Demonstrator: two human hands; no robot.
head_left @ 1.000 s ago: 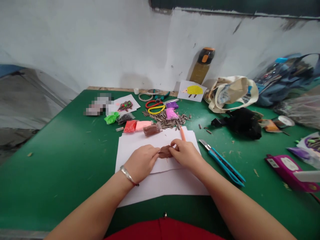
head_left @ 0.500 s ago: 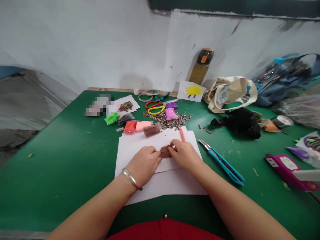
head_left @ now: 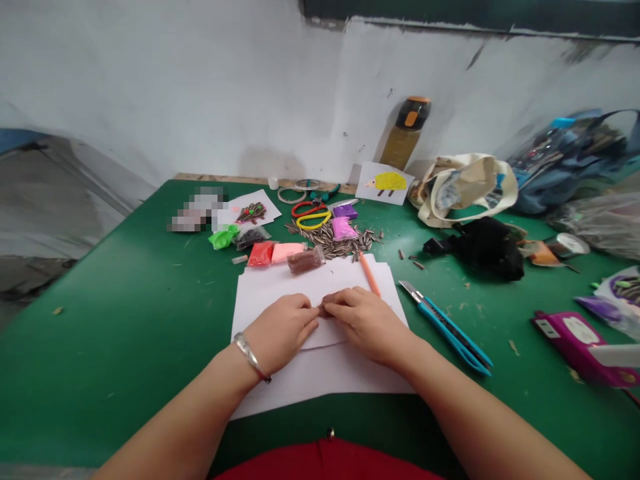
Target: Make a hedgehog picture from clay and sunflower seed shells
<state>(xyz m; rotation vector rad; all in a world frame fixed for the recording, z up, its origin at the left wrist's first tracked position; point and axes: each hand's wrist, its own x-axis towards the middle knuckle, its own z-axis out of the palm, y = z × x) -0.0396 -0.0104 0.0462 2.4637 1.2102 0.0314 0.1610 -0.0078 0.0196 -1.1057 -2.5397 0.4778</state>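
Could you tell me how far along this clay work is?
Done: the brown clay packet looks opened. In hand: the left hand and right hand work a small piece of brown clay on white paper. Left: the sunflower seeds lie heaped, and the red clay packet looks unopened.

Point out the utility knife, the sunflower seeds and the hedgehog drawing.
utility knife [head_left: 449, 333], head view, on the blue handle
sunflower seeds [head_left: 333, 245], head view, on the middle of the pile
hedgehog drawing [head_left: 390, 181], head view, on its yellow body
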